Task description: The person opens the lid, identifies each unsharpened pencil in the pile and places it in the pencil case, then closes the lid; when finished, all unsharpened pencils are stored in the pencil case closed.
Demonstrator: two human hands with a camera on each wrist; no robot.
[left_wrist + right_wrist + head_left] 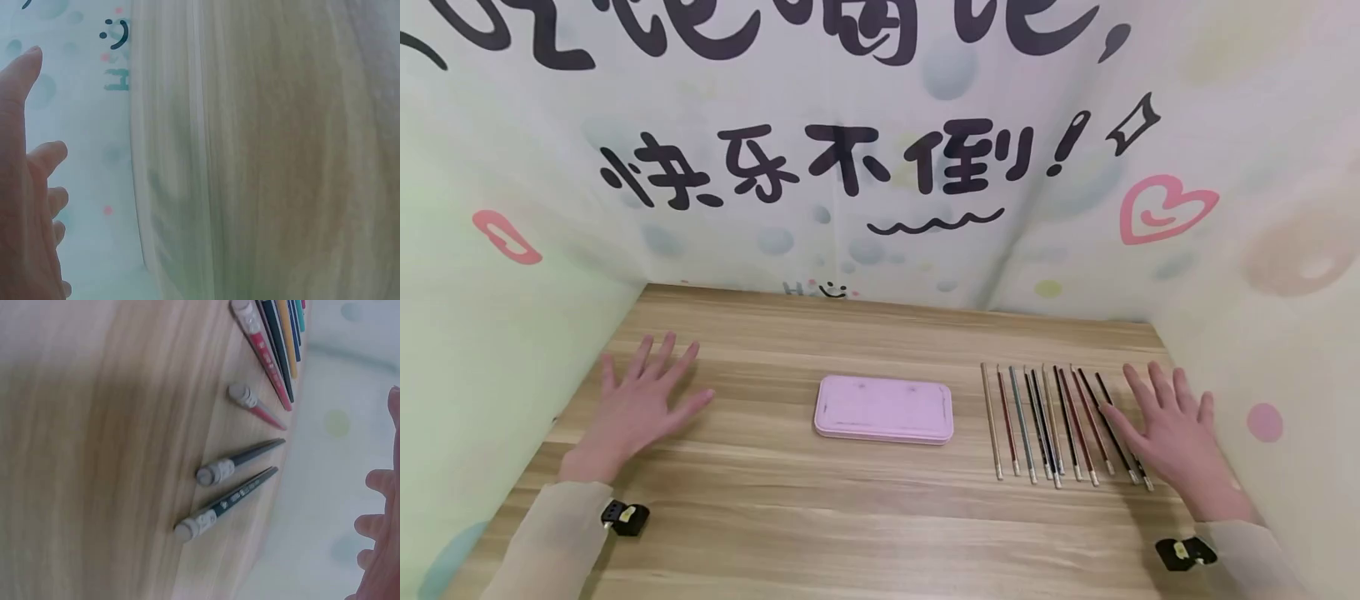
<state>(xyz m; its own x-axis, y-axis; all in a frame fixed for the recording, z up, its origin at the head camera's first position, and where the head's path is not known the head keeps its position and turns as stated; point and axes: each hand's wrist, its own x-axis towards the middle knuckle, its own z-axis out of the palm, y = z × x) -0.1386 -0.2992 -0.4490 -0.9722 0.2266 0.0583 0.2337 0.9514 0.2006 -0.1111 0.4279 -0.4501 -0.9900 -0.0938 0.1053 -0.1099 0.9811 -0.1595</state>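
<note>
A flat pink pencil case [883, 408], its lid closed, lies in the middle of the wooden table. To its right, several pencils [1017, 421] are spread in a loose row, their white eraser ends toward the person. My right hand [1176, 437], fingers spread, is at the right end of that row; its thumb overlaps the last dark pencils in the head view. In the right wrist view, two dark pencils [234, 500] lie nearest the hand. Far to the left of the case, my left hand [640, 404] has straight, spread fingers and holds nothing.
Behind the wooden table [775, 517] hangs a white printed cloth [760, 242] with black lettering. Cloth walls also close off the left and right sides, close to each hand. A small black device [625, 517] is strapped to each wrist.
</note>
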